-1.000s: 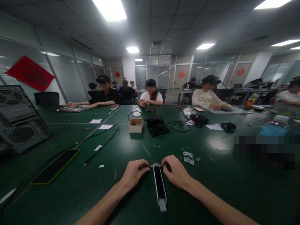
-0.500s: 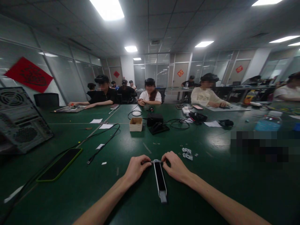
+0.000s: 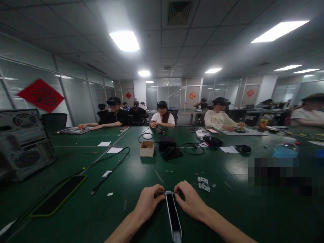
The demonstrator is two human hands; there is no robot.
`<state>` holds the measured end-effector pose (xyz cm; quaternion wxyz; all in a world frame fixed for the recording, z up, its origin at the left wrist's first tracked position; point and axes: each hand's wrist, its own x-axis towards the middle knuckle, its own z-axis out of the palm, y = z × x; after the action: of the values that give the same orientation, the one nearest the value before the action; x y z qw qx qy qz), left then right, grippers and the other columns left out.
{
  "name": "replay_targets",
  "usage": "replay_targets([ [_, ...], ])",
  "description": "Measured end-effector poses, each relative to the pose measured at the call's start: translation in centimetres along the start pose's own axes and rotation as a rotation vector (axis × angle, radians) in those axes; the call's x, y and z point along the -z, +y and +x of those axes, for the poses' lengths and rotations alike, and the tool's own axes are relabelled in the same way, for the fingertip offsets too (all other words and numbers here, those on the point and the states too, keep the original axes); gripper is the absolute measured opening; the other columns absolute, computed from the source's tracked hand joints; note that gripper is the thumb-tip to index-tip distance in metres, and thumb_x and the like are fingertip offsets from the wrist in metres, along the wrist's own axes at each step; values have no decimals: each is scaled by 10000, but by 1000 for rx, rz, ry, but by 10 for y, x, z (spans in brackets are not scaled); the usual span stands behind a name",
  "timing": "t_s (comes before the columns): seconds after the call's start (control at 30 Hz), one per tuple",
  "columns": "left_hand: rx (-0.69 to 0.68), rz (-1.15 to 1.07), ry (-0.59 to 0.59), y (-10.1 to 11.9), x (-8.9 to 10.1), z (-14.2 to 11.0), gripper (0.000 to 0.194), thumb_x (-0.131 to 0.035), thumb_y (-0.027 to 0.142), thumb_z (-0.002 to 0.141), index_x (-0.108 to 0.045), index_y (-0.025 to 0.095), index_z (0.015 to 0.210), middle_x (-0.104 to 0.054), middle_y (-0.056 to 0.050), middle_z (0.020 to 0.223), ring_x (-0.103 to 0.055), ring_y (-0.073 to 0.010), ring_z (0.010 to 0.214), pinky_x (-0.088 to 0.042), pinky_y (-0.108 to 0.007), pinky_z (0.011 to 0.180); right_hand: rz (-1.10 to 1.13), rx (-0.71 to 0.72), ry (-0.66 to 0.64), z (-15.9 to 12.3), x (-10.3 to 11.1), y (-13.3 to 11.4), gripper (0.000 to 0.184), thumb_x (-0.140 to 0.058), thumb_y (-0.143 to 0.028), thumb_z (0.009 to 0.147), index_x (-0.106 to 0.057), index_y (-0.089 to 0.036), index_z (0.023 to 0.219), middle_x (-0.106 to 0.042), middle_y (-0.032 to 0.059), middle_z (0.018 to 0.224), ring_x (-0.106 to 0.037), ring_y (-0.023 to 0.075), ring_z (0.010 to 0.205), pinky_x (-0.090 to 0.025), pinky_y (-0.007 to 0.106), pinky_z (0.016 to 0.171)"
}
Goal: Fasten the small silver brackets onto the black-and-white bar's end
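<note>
A long, narrow white-framed piece with a black face [image 3: 172,209] lies on the green table, pointing away from me, with a grey tab at its near end. My left hand [image 3: 150,201] is closed in a pinch at the left of its far end. On the opposite side, my right hand [image 3: 191,201] pinches the same end between thumb and fingers. Something small and metallic seems to stick out sideways there, but the fingertips mostly cover it. Beyond my right hand rest several small metal brackets [image 3: 204,184] with loose little rings around them.
Ahead stand a small open box [image 3: 146,149] and a black device [image 3: 167,145] with cables. To the left lie a phone with a green-edged case [image 3: 59,195], a black cable [image 3: 108,173] and a computer case [image 3: 25,145]. A bottle of blue liquid [image 3: 285,148] stands right. Several people sit across.
The view has tilted up, so the hands and table sit lower in the picture. Both hands keep their pinch at the far end of the white-framed piece.
</note>
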<state>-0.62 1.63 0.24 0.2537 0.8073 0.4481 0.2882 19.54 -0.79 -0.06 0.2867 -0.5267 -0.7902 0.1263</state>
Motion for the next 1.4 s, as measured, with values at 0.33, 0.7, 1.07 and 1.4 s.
replay_targets([
  [0.33,-39,103,-14,-2,6,-6,158,-574,244,819,-682,205,927,-715,-9,910,-632,-175,798,-465,-263,731,-26,47,-27,-1,6,-5,117,-511,-166,826,-602,-179,898,-606,57,892,-534,195,847,-433,323,755],
  [0.7,-48,108,-47,3,8,-4,203,-523,286,850,-684,206,944,-713,-25,908,-641,-190,818,-479,-276,749,-7,116,-88,0,6,5,177,-471,-240,904,-614,-172,981,-622,56,941,-525,180,874,-426,326,778],
  [1.07,-72,144,-25,0,7,-2,185,-541,253,813,-651,216,958,-687,-11,873,-601,-176,718,-480,-291,694,-178,203,-68,3,16,10,253,-459,-304,926,-592,-169,1094,-607,79,1026,-511,192,935,-408,329,801],
  [1.4,-86,121,-27,-13,6,-1,197,-529,273,829,-634,222,987,-660,-18,902,-596,-179,749,-483,-286,682,-522,-148,-185,0,103,85,174,-553,-300,840,-650,-165,889,-639,90,879,-564,219,813,-392,310,693],
])
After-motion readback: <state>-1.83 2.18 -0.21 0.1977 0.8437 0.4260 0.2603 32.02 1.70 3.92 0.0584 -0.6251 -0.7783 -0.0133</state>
